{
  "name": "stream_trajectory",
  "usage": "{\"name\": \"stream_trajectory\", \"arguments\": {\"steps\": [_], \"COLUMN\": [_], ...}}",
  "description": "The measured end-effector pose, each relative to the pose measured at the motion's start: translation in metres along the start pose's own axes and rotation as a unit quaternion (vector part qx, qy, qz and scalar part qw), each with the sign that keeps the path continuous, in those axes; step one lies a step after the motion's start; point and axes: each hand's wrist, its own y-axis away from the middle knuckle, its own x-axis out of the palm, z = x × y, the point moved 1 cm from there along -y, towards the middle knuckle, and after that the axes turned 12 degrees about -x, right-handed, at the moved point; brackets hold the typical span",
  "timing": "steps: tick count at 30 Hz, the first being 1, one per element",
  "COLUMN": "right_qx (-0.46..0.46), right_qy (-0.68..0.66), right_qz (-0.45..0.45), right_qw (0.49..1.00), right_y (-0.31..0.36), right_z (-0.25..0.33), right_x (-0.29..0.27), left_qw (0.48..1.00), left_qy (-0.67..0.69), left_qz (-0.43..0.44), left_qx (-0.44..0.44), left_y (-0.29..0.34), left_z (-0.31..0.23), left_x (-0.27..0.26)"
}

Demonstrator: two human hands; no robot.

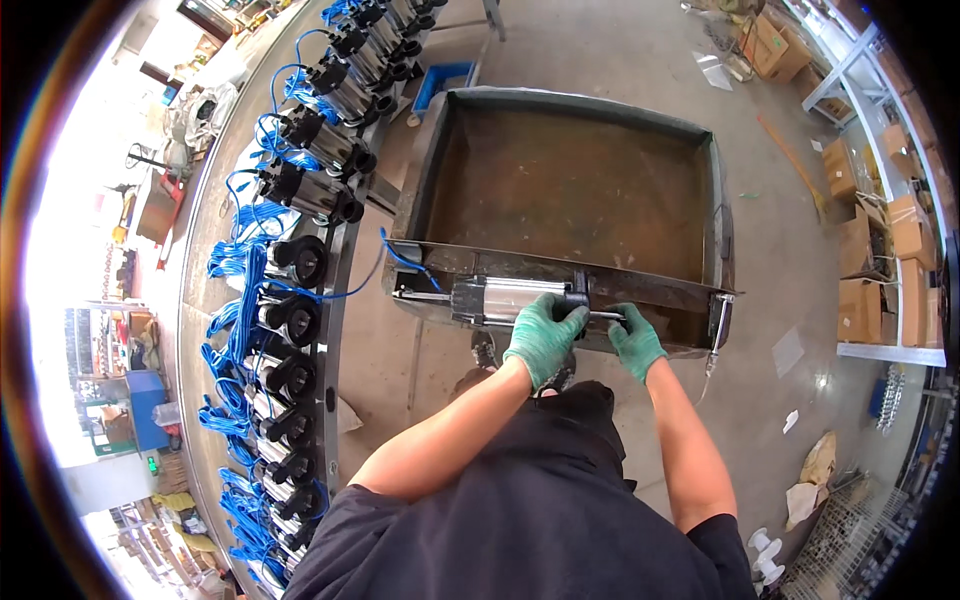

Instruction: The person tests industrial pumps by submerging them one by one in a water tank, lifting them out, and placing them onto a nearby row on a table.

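A submersible pump (510, 298) with a shiny steel body and black ends lies sideways along the near ledge of a water tank (424, 190). My left hand (543, 342), in a green glove, grips the pump near its right end, thumb toward the black outlet fitting. Just right of that end, my gloved right hand (637, 342) closes its fingers on a thin metal rod (606, 315). The rod's far end is hidden by the hand. From the pump's left side a blue cable (405, 262) runs over the tank's edge toward the bench.
Left of me, a long bench (215, 300) carries a row of similar pumps (315, 190) with coiled blue cables (240, 320). A hose fitting (720, 325) hangs at the tank's right corner. Cardboard boxes (860, 310) stand on shelving at right. A blue crate (443, 80) sits behind the tank.
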Motion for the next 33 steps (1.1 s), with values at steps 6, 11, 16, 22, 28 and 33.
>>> {"name": "stream_trajectory", "arguments": {"steps": [6,11,16,22,28,33], "right_qx": [0.078,-0.077,-0.173,-0.138,-0.144,-0.136], "right_qy": [0.114,0.325,0.37,0.339,0.351,0.349], "right_qz": [0.059,-0.05,0.0,-0.11,-0.124,-0.131], "right_qw": [0.989,0.941,0.913,0.924,0.917,0.918], "right_y": [0.005,0.003,-0.025,-0.039,-0.041,-0.043], "right_z": [0.043,0.109,0.161,0.138,0.133,0.139], "right_x": [-0.013,-0.003,0.067,0.087,0.085,0.089], "left_qw": [0.98,0.807,0.914,0.973,0.963,0.897], "left_qy": [-0.162,-0.429,-0.36,-0.222,-0.054,-0.342], "left_qz": [0.009,-0.296,-0.021,0.045,0.094,0.052], "left_qx": [0.118,0.278,0.183,0.041,-0.247,0.276], "left_y": [0.005,-0.015,-0.062,-0.098,-0.109,-0.086], "left_z": [0.004,0.014,0.056,0.058,0.043,0.058], "left_x": [-0.081,-0.234,-0.301,-0.302,-0.299,-0.325]}}
